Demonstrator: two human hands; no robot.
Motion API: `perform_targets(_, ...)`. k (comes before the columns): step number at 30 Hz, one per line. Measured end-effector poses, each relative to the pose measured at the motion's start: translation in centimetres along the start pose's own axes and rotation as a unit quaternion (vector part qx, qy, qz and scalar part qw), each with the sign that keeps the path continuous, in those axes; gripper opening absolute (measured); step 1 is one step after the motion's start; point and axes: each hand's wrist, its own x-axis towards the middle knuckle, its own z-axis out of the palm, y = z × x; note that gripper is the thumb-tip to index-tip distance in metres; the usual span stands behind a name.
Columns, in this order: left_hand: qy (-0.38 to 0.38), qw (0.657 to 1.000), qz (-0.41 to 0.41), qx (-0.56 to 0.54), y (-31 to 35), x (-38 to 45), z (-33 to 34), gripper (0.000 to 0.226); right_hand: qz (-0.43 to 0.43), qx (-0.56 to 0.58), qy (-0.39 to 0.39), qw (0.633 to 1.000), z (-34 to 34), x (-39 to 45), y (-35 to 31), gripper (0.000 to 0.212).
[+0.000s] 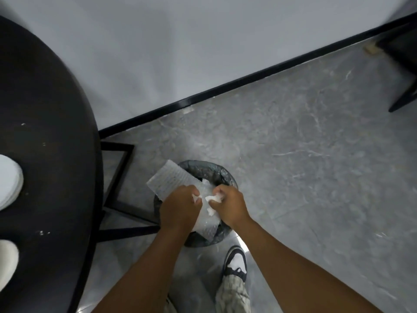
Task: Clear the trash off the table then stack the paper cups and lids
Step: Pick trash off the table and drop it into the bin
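Trash over the bin: both hands curled on it.
Left hand (180, 204) grips bubble wrap (169, 179), right hand (228, 204) pinches crumpled white paper (213, 198), both above the black-lined bin (216, 172). Wrap overhangs the bin's left rim, beside the table (52, 136) frame. Open floor (316, 154) right. White lids (9, 181) cut off at the left edge.

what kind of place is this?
Probably a café or break-room corner: a round dark table holding white lids, a small lined trash bin on a grey stone-look floor, and a plain wall with black baseboard.
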Motion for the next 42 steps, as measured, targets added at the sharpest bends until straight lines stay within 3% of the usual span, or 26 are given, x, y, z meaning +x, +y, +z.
perform_targets(7,0.006,0.998,-0.008,-0.055,-0.7,-2.1,-1.3,0.014,-0.006,-0.019,-0.076,0.997,-1.1,-1.5,-1.1,0.091)
perform_targets(14,0.028,0.994,-0.008,-0.106,-1.0,-4.8,-3.2,0.018,-0.013,-0.022,-0.098,0.995,-2.1,-3.3,-2.7,0.114)
perform_targets(17,0.031,0.992,-0.009,-0.126,-1.4,-5.4,-3.7,0.021,-0.024,-0.027,-0.104,0.994,-2.3,-3.6,-3.2,0.108)
perform_targets(23,0.048,0.987,0.022,-0.151,-2.9,-6.1,-3.3,0.036,-0.089,-0.024,-0.061,0.994,-1.7,-4.9,-2.9,0.071)
perform_targets(33,0.062,0.976,0.063,-0.201,-5.5,-8.0,-3.6,0.055,-0.121,0.031,-0.028,0.992,-0.9,-7.6,-3.2,0.060)
perform_targets(38,0.092,0.958,0.087,-0.257,-2.1,-12.1,-8.8,0.055,-0.145,0.085,0.012,0.986,-4.5,-13.5,-7.7,0.055)
perform_targets(42,0.126,0.942,0.116,-0.290,2.7,-17.5,-16.8,0.048,-0.193,0.122,0.046,0.973,-9.0,-20.0,-14.9,0.052)
